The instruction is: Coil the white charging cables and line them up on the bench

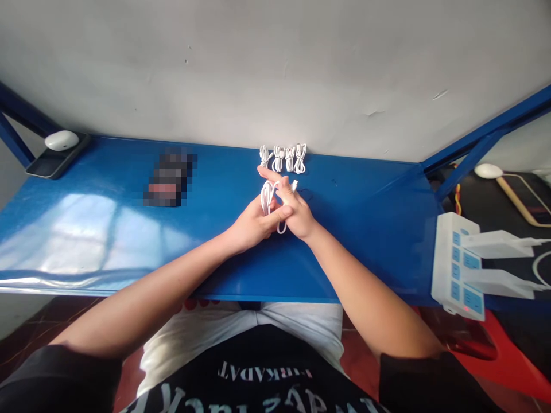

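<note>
Over the middle of a blue metal table (pixel 107 229), my left hand (pixel 252 223) and my right hand (pixel 297 209) meet around a white cable (pixel 267 198). The cable is looped into a coil; my left hand grips the coil. My right hand's fingers pinch its free end, with the white plug (pixel 294 185) sticking up. One finger of my right hand points out to the left. Beyond my hands, against the wall, several coiled white cables (pixel 283 158) lie in a row.
A blurred dark object (pixel 169 178) lies on the table's left. A dark tray with a white oval thing (pixel 61 140) sits at the far left corner. A white power strip (pixel 457 265) with two plugged adapters hangs at the table's right edge. Red stool (pixel 495 350) lower right.
</note>
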Motion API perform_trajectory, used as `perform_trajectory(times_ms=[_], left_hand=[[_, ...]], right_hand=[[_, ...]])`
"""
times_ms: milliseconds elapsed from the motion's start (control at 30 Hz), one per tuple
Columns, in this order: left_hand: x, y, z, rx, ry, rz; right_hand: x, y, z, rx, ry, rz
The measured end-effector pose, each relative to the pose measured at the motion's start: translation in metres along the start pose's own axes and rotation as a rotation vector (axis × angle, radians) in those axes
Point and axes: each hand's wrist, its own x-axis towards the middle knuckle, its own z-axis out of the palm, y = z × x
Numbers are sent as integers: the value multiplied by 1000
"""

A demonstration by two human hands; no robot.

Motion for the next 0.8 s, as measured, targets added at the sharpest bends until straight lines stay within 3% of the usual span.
perform_trajectory(times_ms=[167, 300, 433, 533, 800], left_hand=[[0, 5, -8, 90, -80, 42], [0, 3, -12, 180, -113, 51], [-1, 6, -12, 100, -110, -53], [-3, 9, -10, 88, -147, -135], [0, 1, -5, 53, -147, -43]], right_hand=[[0, 0, -5, 118, -72, -17], [0, 0, -10, 61, -94, -39], [-1, -4, -14, 1, -135, -69], [-2, -5, -13, -29, -137, -93], [0, -6, -13, -47, -57, -79]])
